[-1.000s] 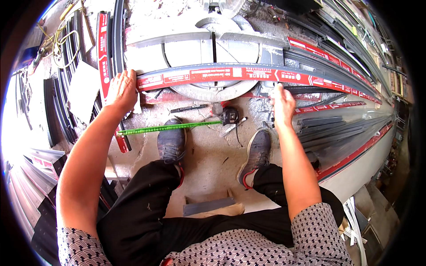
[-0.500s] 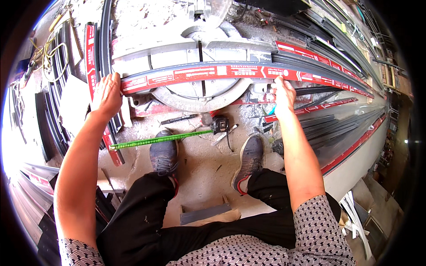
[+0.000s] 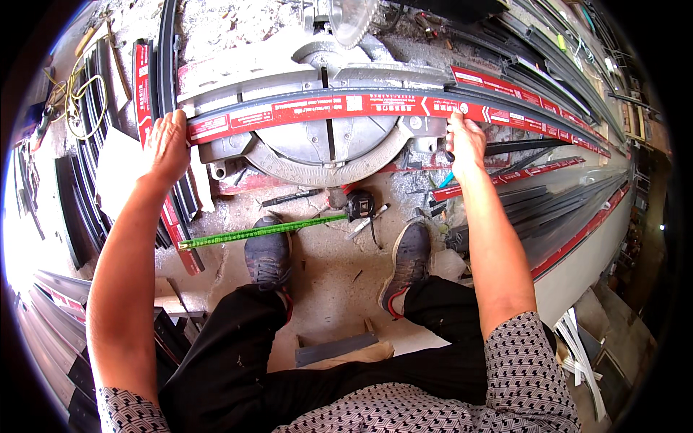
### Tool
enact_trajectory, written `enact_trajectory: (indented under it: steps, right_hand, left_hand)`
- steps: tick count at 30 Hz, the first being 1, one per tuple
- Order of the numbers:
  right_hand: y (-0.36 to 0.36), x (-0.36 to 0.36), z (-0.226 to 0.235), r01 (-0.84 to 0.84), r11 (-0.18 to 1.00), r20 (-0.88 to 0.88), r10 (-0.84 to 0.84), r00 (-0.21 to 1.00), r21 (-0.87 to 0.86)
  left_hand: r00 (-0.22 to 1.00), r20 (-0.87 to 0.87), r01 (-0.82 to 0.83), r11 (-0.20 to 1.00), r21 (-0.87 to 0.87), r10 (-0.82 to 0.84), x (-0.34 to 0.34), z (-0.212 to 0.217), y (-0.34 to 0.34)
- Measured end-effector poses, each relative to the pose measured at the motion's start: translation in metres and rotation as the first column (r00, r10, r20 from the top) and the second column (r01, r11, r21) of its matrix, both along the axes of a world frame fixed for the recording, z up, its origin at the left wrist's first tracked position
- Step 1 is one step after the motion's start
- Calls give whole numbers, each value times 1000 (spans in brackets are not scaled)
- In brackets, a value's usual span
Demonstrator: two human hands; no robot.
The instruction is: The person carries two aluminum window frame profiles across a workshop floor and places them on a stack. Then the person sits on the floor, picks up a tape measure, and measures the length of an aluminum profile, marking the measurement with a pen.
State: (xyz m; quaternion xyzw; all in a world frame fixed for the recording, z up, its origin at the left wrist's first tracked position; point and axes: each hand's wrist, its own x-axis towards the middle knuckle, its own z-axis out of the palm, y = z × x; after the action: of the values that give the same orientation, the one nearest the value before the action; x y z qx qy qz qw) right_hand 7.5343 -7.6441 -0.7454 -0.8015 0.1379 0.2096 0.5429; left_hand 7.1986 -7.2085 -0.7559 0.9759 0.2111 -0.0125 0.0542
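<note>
A long dark grey profile with red printed film along its side [image 3: 325,107] lies across the bed of a miter saw [image 3: 289,150], close to its fence. At the profile's left end, my left hand [image 3: 167,148] is closed over it, the thumb against the end. Farther along, right of the saw's turntable, my right hand [image 3: 467,142] pinches its near edge. Part of the round saw blade [image 3: 351,22] shows above and behind the profile. On the floor before the saw lies a black tape measure [image 3: 359,205] with its green blade [image 3: 267,229] drawn out leftward.
A white marker [image 3: 368,221] and a black pen-like tool [image 3: 290,198] lie near the tape measure. Dark profiles [image 3: 85,173] are stacked at left, more [image 3: 498,216] at right. Yellow cord [image 3: 86,108] lies far left. My shoes [image 3: 267,252] flank the tape.
Both hands have shifted the profile away from me, toward the saw's fence, and slightly left. More of the turntable shows in front of it. The tape measure stays where it was.
</note>
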Motion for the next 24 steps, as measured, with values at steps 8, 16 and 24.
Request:
enact_trajectory:
  steps: [8,16,24]
  right_hand:
    - [-4,7,-2,-71,997,-29,71,997,-4]
    - [0,7,-4,-58,998,18,57,998,14]
    - [4,7,-3,-77,997,26,76,997,15]
  left_hand:
    - [999,36,14,999,39,-15,3,-1,6]
    - [995,-98,-24,1000,12,25,12,11,5]
    - [999,-50,3,999,52,-1,7,1,14]
